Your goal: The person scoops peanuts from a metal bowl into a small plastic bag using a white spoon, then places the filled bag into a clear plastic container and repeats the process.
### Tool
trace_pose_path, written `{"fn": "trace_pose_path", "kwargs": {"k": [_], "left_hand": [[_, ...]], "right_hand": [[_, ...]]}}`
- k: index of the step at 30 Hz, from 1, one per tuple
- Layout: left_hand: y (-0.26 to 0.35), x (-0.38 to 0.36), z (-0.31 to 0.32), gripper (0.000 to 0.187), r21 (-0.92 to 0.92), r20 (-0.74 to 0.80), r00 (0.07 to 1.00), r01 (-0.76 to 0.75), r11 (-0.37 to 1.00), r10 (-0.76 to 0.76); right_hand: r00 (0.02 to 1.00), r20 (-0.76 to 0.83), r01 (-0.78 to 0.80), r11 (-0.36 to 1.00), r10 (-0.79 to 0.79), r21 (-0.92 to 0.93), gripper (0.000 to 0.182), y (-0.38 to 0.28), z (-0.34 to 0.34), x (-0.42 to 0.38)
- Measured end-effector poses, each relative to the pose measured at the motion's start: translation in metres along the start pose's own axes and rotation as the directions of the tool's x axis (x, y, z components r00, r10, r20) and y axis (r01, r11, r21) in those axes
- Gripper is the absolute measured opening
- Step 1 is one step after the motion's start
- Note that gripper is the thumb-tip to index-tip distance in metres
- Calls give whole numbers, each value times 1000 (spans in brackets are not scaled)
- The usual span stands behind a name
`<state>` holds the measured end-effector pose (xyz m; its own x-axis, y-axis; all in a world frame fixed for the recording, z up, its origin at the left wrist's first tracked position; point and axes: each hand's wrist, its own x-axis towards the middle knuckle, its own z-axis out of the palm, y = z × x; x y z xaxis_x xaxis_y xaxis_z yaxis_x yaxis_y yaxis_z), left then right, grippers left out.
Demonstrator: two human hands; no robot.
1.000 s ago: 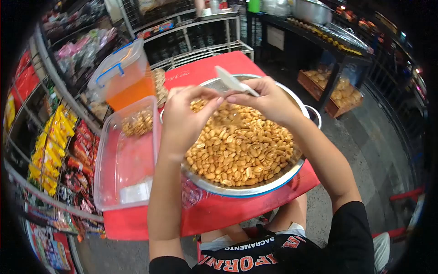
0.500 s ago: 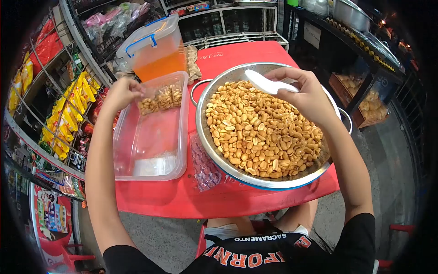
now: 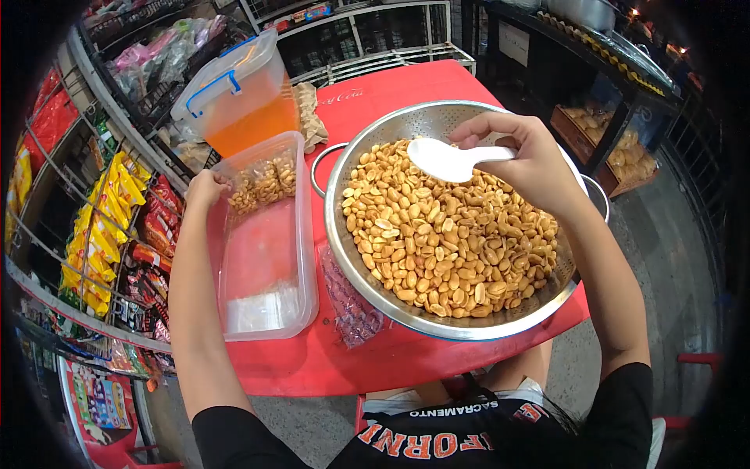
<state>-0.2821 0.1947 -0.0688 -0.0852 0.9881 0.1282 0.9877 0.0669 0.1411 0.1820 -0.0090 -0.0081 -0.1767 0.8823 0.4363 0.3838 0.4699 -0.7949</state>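
Observation:
My right hand (image 3: 522,156) holds a white plastic spoon (image 3: 447,159) by its handle. The spoon's bowl is over the peanuts (image 3: 449,250) that fill a steel colander (image 3: 334,227). My left hand (image 3: 208,190) is closed at the left rim of a clear plastic tub (image 3: 311,258), its fingertips partly hidden. Right beside those fingers, small clear bags of peanuts (image 3: 262,187) lie at the far end of the tub. A stack of clear, flat plastic bags (image 3: 266,311) rests at its near end.
A lidded container of orange contents (image 3: 250,109) and crumpled brown paper (image 3: 310,113) stand behind the tub on the red table (image 3: 391,82). Purple patterned plastic (image 3: 351,309) lies between tub and colander. A wire rack with yellow packets (image 3: 105,227) stands left.
My left hand has moved down and left, from over the bagged peanuts to the tub's rim. The spoon has turned, its bowl now lower over the peanuts. The whole view has shifted slightly.

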Motion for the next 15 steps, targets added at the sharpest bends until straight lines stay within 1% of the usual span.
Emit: {"fn": "trace_pose_path", "kwargs": {"k": [2, 4, 6, 10, 12, 15], "left_hand": [[0, 8, 4, 17, 6, 9, 1000, 12, 1000, -12], [-4, 18, 9, 20, 13, 17, 999, 29, 999, -29], [-4, 21, 13, 25, 70, -22, 998, 68, 995, -66], [1, 14, 14, 28, 90, -90, 992, 95, 991, -87], [3, 14, 13, 29, 66, -45, 993, 108, 992, -105], [4, 13, 11, 27, 31, -30, 996, 79, 996, -79]], "right_hand": [[1000, 4, 11, 1000, -11, -26, 18, 1, 0, 0], [1000, -6, 1, 1000, -1, 24, 19, 2, 1, 0], [1000, 0, -18, 1000, 18, 22, 19, 2, 1, 0], [999, 3, -45, 999, 45, 25, 19, 1, 1, 0], [1000, 0, -29, 1000, 29, 8, 19, 1, 1, 1], [1000, -4, -14, 1000, 13, -24, 20, 0, 0, 0]]}}
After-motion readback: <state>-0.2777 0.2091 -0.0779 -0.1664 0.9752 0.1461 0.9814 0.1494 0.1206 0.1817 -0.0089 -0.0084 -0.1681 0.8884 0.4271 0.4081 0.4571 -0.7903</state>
